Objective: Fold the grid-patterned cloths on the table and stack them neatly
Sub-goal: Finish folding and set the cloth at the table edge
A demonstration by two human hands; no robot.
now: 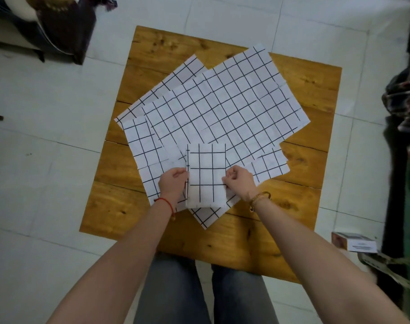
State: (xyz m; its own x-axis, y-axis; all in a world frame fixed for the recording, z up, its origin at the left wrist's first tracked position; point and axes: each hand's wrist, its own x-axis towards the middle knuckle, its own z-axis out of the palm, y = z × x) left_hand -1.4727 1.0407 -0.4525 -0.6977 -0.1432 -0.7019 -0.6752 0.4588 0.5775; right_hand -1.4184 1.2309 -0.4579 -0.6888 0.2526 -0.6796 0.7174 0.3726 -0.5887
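A small folded grid-patterned cloth (pixel 206 176), white with black lines, lies at the near middle of the wooden table (pixel 293 206). My left hand (pixel 172 185) grips its left edge and my right hand (pixel 240 183) pinches its right edge. Under it, several unfolded grid cloths overlap at different angles; the largest (pixel 222 106) spreads across the table's centre. Another cloth (pixel 143 146) sticks out to the left, and a corner of one (pixel 206 218) pokes out toward me.
White tiled floor surrounds the table. A dark bag and furniture (pixel 59 31) stand at the far left. Patterned fabric (pixel 405 101) hangs at the right edge, and a small box (pixel 353 242) sits on the floor at the near right. My legs are below the table's near edge.
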